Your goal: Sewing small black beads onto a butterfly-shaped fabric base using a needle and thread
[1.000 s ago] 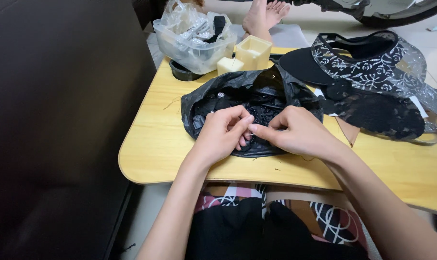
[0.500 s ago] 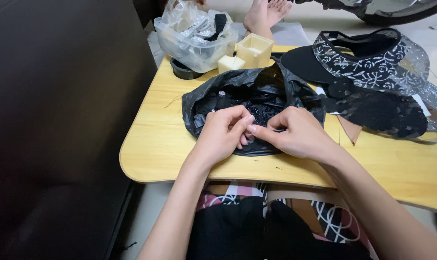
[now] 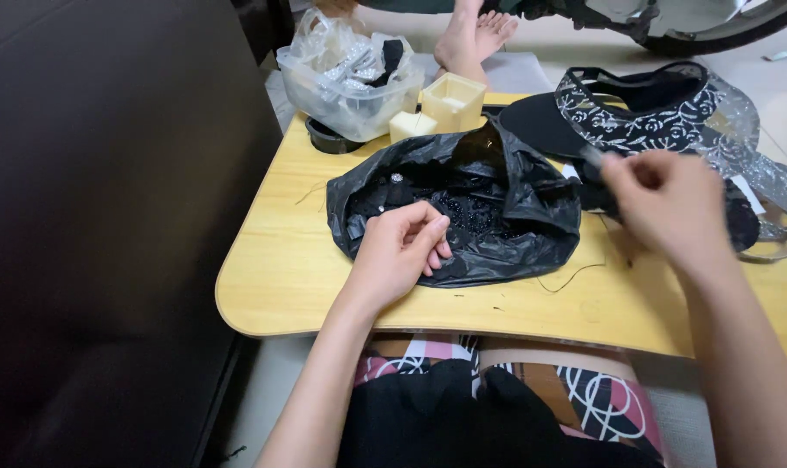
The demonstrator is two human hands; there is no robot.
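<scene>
The fingers (image 3: 428, 238) of the left hand (image 3: 398, 251) curl closed, pinching something small and dark at the near edge of the black plastic bag (image 3: 463, 208), which lies mid-table with its long axis running nine to three o'clock. The left hand is the nearer one to the bag. At three o'clock from it, the right hand (image 3: 670, 208) hangs raised, fingers pinched shut; I cannot tell on what, perhaps a thread. Half a second ago both hands met over the bag; now the right has pulled away toward the patterned visor (image 3: 636, 113) on the wooden table (image 3: 272, 260).
</scene>
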